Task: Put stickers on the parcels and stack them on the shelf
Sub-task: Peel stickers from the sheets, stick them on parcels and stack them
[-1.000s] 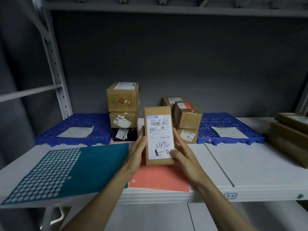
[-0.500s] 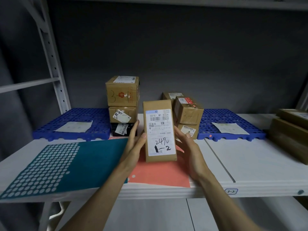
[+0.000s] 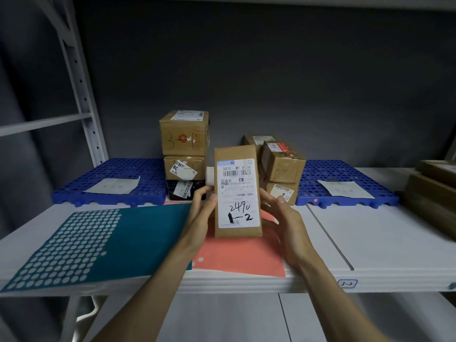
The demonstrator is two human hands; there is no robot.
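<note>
While both hands flank it, the tall brown parcel [image 3: 237,191] stands upright on its short end over the salmon sheet [image 3: 241,255], long axis vertical, its white shipping label [image 3: 238,193] facing the camera. The left hand [image 3: 201,213] grasps its left edge, thumb on the front; the right hand [image 3: 283,213] curls round its right edge. Beyond the fingertips, two stacks of taped cardboard boxes [image 3: 184,134] crowd close behind. Perforated blue plastic mats [image 3: 111,178] lie further outward on both sides. Left of the left fingers lies a flat teal sheet [image 3: 103,238] dotted with round stickers. Bare white shelf [image 3: 382,233] spreads rightward.
</note>
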